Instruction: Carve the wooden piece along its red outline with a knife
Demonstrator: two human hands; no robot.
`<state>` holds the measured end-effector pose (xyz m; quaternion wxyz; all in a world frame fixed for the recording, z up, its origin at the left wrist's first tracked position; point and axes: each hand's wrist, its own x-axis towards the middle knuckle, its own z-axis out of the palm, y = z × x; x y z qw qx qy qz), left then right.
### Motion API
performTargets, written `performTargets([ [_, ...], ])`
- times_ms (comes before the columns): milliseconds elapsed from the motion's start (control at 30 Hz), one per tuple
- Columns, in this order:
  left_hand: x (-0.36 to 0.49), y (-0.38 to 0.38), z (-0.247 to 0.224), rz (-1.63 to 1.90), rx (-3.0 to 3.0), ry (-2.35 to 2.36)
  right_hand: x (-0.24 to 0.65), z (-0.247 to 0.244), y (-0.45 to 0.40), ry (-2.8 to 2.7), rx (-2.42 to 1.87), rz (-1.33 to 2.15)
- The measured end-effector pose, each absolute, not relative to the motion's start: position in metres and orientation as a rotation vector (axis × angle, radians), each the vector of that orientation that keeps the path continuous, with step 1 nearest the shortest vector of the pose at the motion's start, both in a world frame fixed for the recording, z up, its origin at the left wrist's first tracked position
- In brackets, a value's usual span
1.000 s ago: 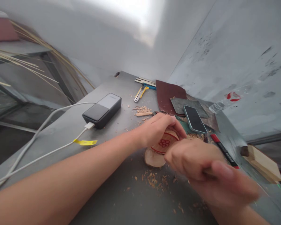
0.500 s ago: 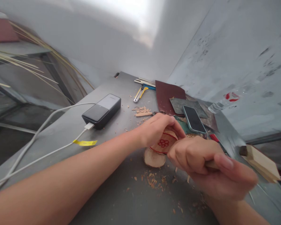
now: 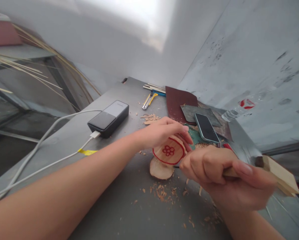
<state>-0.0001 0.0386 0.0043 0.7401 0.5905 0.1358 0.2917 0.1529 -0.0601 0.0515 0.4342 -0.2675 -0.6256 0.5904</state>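
Wood-slice carving on a grey metal worktable (image 3: 114, 206), both hands engaged.

Left hand (image 3: 161, 131): fingers curled over the far rim of a round wood slice (image 3: 168, 151) bearing a red ring and red flower, held tilted on edge. A second, plain wood slice (image 3: 160, 169) lies flat just beneath it. Right hand (image 3: 214, 171): fingers closed around a pale wooden tool handle (image 3: 229, 172), blade hidden, knuckles just beside the marked slice. Wood shavings (image 3: 164, 193) scattered in front. Also present: power bank (image 3: 109, 118) with white cable (image 3: 52, 143), smartphone (image 3: 206, 127), sandpaper sheets (image 3: 180, 101), yellow utility knife (image 3: 149, 99), wood block (image 3: 279, 173).
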Motion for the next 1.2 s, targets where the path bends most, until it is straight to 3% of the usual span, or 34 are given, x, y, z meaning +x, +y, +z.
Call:
performTargets([
  [333,0.006,0.036,0.002,0.833,1.550,0.752,0.146,0.041,-0.059,-1.595,-0.565,1.512],
  [700,0.008,0.032,-0.004,1.088,2.002,0.777,0.151,0.049,-0.064,-1.473,-0.679,1.431],
  [1000,0.007,0.033,0.006,0.829,1.445,0.678,0.148,0.046,-0.061,-1.483,-0.636,1.463],
  [1200,0.010,0.034,-0.006,0.758,1.668,0.739,0.148,0.042,-0.058,-1.429,-0.594,1.477],
])
